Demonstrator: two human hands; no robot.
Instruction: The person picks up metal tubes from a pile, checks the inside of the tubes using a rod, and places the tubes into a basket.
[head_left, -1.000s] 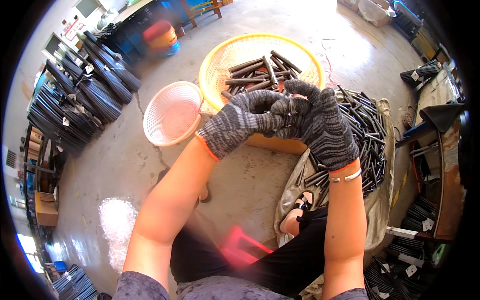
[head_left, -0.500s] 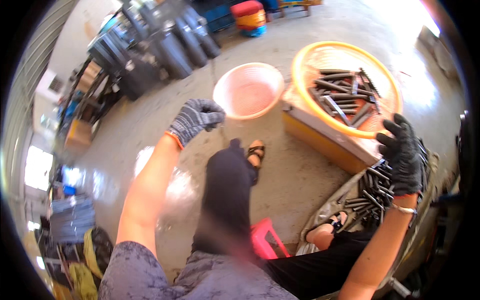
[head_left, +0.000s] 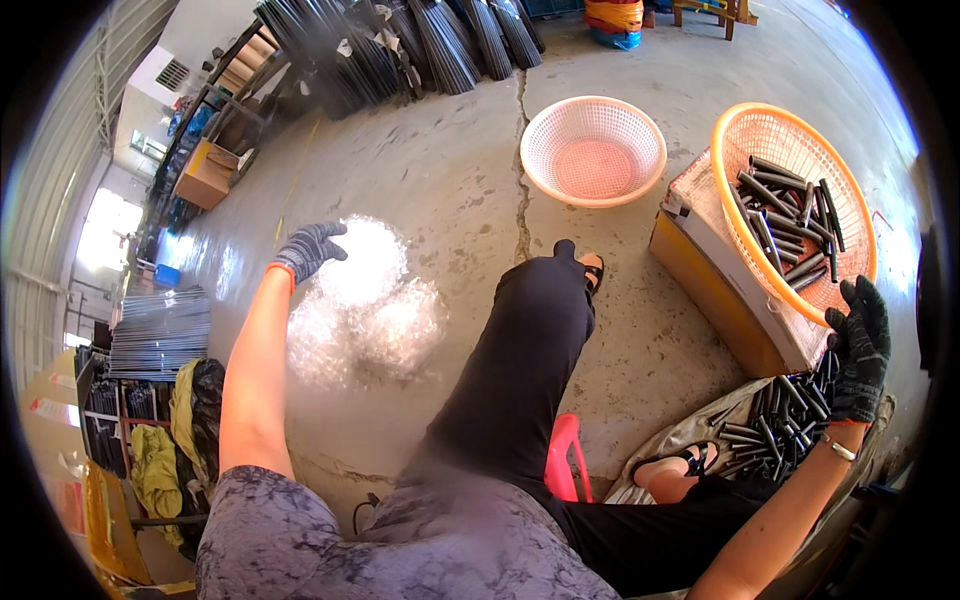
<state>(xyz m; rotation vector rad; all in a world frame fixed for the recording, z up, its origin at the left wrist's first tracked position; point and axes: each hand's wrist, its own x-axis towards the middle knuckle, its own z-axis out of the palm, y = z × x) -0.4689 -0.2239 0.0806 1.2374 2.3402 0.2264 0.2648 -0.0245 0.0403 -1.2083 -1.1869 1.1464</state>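
My left hand (head_left: 312, 252), in a grey knit glove with an orange cuff, is at the edge of a crumpled heap of clear plastic film (head_left: 370, 310) on the floor. Its fingers are slightly bent and apart, with nothing visible between them. My right hand (head_left: 862, 350), in a dark glove, lies at the near rim of an orange-rimmed plastic basket (head_left: 738, 190). Its fingers are stretched out; whether they touch the rim I cannot tell. Inside the basket lie several short black tubes (head_left: 790, 225).
The basket rests on a cardboard box (head_left: 715, 300). Below it, more black tubes (head_left: 770, 430) lie on a cloth sheet (head_left: 640, 465) by my foot. A pink basket (head_left: 593, 155) stands ahead, a red stool (head_left: 567, 460) beneath me. Bundled long dark bars (head_left: 430, 45) lean at the back.
My left hand has moved left to the clear film, and its fingers have loosened from a closed shape. My right hand stays by the basket rim. The view has shifted left.
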